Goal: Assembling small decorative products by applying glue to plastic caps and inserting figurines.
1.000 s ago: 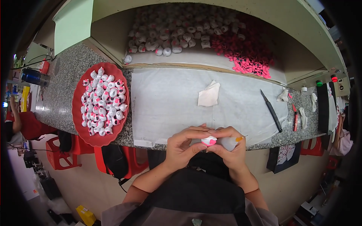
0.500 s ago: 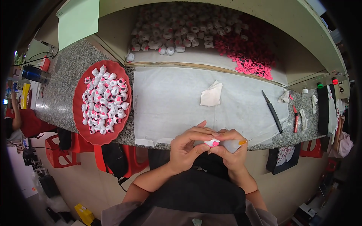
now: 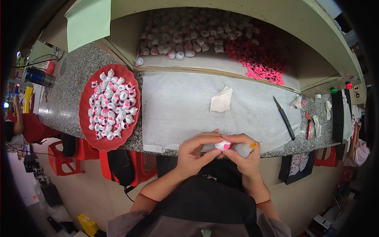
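At the table's front edge, my left hand (image 3: pixel 193 153) and my right hand (image 3: pixel 245 161) meet, fingertips closed on a small white figure head (image 3: pixel 222 146) with pink patches. Thumbs press it from below and forefingers from above. Tucked in my right hand is also a translucent squeeze bottle (image 3: pixel 242 149) with an orange needle tip pointing right. Beyond the hands, a crumpled white cloth (image 3: pixel 221 99) lies on the white sheet (image 3: pixel 173 106). To the left, a red scalloped tray (image 3: pixel 84 118) holds many similar white and pink heads.
A shelf (image 3: pixel 244 71) at the back carries piles of white heads and bright pink pieces (image 3: pixel 264 73). A dark craft knife (image 3: pixel 285 118) lies on the right, near a red marker-like tube (image 3: pixel 308 128) and scraps of tissue (image 3: pixel 317 126). Red stools (image 3: pixel 138 168) stand below the table.
The small head has turned between my fingertips, so its pink patches now show differently. Both hands stay almost in place, and the squeeze bottle is still in my right hand.
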{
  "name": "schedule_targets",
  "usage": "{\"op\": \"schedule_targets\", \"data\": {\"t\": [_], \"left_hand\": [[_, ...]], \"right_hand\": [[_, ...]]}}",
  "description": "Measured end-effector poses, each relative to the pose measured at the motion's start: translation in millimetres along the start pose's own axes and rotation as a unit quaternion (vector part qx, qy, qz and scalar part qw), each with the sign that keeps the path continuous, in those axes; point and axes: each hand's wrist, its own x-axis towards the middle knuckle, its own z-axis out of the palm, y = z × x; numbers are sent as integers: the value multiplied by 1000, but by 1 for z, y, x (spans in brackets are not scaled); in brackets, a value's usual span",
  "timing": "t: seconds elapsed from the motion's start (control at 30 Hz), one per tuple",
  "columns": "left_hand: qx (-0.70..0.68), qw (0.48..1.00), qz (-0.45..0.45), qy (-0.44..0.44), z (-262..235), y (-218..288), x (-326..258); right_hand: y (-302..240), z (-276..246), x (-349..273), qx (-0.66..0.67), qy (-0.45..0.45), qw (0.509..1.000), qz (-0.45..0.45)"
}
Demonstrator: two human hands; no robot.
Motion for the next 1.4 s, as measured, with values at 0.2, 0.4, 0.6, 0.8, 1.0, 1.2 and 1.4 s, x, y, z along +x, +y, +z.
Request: {"op": "schedule_targets", "data": {"t": [0.2,0.4,0.6,0.8,1.0,1.2,1.4], "left_hand": [[-18,1000,8,0,4,0,0],[-18,1000,18,4,2,-1,-8],[-47,998,18,-42,1,3,-5],[-51,998,13,-44,-2,5,-7],[-7,999,32,-16,-8,10,-5],[83,995,-4,57,-5,20,-4],[643,690,134,304,-76,75,8]], "right_hand": [[-2,-1,-2,12,-3,1000,-18],[4,3,-4,21,2,1000,-12],[-9,8,-6,46,-14,999,-17],[-4,11,-8,63,-20,996,-52],[4,15,-1,86,-33,995,-38],[7,22,6,72,3,997,20],[4,-24,8,-86,60,994,-43]]}}
